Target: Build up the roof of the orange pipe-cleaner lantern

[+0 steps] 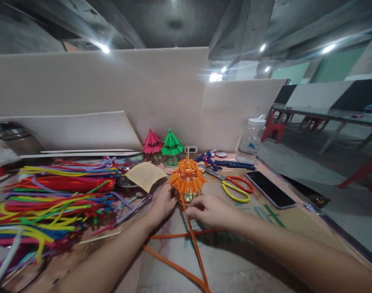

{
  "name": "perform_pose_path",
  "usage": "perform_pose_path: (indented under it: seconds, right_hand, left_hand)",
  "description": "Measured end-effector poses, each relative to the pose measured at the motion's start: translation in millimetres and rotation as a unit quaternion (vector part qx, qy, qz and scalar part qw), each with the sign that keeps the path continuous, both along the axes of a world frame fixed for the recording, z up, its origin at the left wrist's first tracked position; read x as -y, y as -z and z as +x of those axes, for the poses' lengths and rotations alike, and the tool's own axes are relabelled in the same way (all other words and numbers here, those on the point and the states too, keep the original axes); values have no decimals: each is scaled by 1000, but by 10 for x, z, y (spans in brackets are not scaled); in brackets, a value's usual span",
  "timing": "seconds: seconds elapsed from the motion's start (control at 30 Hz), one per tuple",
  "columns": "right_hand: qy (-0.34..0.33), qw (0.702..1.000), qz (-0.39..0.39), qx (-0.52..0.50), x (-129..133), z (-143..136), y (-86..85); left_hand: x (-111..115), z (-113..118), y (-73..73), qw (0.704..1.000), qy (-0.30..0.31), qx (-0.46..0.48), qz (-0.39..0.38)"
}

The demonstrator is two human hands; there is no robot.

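Note:
An orange pavilion-shaped craft of fuzzy stems (188, 177) stands upright at the middle of the table. My left hand (164, 203) holds its lower left side, fingers curled around the base. On the other side, my right hand (207, 209) pinches a long orange stem (195, 244) close to the craft's front. That stem runs down toward me and meets another orange strand on the cardboard (235, 256). Behind stand a pink craft (152, 142) and a green craft (171, 144) with pointed layered roofs.
Colourful stems (60, 199) pile up at the left. Scissors (237, 188), a blue glue gun (208, 159), a phone (270, 189) and a clear bottle (250, 140) lie or stand right of the craft. A tan sheet (146, 175) lies left of it. White boards (173, 93) rise behind.

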State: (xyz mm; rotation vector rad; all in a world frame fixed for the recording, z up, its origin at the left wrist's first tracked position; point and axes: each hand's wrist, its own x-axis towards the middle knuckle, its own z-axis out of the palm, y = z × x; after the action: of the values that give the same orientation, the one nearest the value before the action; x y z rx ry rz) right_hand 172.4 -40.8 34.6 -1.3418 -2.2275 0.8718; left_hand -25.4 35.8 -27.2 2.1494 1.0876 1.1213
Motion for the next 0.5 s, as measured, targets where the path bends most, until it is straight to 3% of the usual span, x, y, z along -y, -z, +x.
perform_pose_path:
  seconds: [0.17,0.33,0.5]
  right_hand:
    - [-3,998,-17,-67,-24,-236,166]
    - [-28,991,32,-130,90,-77,-12]
    - [39,980,77,-180,49,138,-171]
  left_hand:
    - [-7,-27,48,1000,-6,-11,1]
    - [-27,-41,56,1000,-11,-13,-2]
    - [-50,-46,79,999,-19,-28,-12]
